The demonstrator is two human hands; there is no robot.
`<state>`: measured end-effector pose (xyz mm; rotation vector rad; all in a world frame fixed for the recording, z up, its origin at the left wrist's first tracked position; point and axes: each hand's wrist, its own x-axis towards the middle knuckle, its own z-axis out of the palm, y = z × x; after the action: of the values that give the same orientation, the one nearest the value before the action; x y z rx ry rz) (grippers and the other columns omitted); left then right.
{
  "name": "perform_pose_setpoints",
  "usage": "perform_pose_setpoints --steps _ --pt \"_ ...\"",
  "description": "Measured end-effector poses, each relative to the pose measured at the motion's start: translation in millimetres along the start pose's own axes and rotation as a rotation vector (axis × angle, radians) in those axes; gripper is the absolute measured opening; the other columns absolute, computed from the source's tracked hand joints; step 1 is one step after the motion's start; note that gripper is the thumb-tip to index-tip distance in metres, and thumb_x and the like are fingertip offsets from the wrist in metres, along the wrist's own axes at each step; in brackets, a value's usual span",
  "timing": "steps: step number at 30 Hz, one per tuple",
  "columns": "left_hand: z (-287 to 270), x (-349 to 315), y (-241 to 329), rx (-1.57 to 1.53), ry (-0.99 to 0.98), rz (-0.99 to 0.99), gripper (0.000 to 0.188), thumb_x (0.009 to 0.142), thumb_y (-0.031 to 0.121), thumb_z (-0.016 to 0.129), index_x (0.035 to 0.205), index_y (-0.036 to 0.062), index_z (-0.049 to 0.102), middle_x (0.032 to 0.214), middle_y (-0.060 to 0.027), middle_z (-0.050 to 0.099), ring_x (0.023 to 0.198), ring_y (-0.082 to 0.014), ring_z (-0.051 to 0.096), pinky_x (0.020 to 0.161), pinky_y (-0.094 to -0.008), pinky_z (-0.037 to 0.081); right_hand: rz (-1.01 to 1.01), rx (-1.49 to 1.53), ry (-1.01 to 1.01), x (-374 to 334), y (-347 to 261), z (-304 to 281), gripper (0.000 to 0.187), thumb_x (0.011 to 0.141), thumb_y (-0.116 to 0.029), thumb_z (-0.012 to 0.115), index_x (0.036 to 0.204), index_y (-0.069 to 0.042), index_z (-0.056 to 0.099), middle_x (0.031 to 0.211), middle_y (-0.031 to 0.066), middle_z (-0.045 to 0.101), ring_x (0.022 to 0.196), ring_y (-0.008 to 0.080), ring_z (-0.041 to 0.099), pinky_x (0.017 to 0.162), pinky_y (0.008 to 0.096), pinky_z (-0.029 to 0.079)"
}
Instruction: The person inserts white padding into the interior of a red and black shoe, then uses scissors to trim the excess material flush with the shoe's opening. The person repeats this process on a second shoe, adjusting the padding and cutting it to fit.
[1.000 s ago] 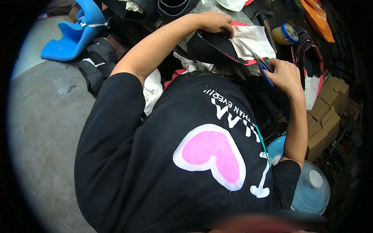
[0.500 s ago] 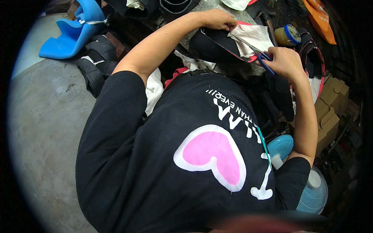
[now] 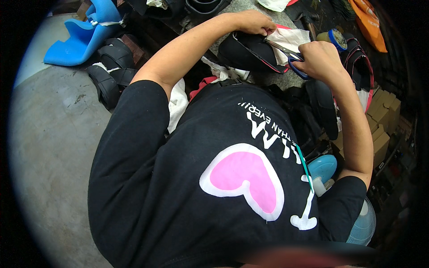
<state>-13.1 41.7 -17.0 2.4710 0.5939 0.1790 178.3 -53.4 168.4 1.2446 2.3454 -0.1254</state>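
Observation:
A pair of scissors (image 3: 298, 66) with dark blue handles is gripped in my right hand (image 3: 321, 59), fingers curled through the loops. Its metal blades point left across the white lining cloth (image 3: 294, 40) of a black shoe upper (image 3: 243, 52) edged in red. Against the far edge of this upper, my left hand (image 3: 257, 23) pinches the material between thumb and fingers, close to the blade tips. Whether the blades are cutting cloth at this instant cannot be made out.
A grey stone work surface (image 3: 286, 80) lies under the upper. Beside my right hand stand a blue-lidded jar (image 3: 336, 40) and a hammer (image 3: 308, 23). Black footwear pieces (image 3: 111, 67) and a blue foam sheet (image 3: 80, 42) lie left; cardboard boxes (image 3: 382, 111) and a fan (image 3: 364, 223) stand right.
My right hand has shifted slightly upward with the scissors, and the blades now lie flatter, nearer the far edge of the lining. My left hand keeps its pinch in almost the same place.

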Motion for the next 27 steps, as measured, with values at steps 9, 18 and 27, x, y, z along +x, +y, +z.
perform_pose_setpoints --steps 9,18,27 --pt "5 1 -8 -0.006 0.002 0.035 0.016 0.084 0.019 0.063 0.099 0.0126 0.063 0.099 -0.0081 0.065 0.095 -0.0312 0.064 0.079 -0.0428 0.049 -0.119 -0.080 -0.019 3 -9 -5 0.032 0.074 -0.036 0.079 0.082 -0.005 0.074 0.081 0.0143 0.072 0.081 0.0305 0.071 0.074 0.0402 0.056" --pt "4 2 -8 0.018 -0.050 0.010 0.015 0.085 0.019 0.062 0.100 0.0134 0.062 0.101 -0.0081 0.064 0.097 -0.0306 0.063 0.080 -0.0424 0.049 -0.077 0.019 -0.084 1 8 14 0.034 0.079 -0.038 0.074 0.084 -0.005 0.074 0.082 0.0167 0.071 0.082 0.0334 0.070 0.076 0.0425 0.056" --pt "3 1 -3 0.023 -0.040 -0.029 0.014 0.088 0.021 0.061 0.100 0.0130 0.061 0.101 -0.0095 0.064 0.098 -0.0319 0.063 0.081 -0.0442 0.048 0.029 0.108 -0.201 -2 18 20 0.038 0.085 -0.044 0.066 0.087 -0.007 0.076 0.083 0.0170 0.071 0.081 0.0336 0.070 0.075 0.0420 0.055"
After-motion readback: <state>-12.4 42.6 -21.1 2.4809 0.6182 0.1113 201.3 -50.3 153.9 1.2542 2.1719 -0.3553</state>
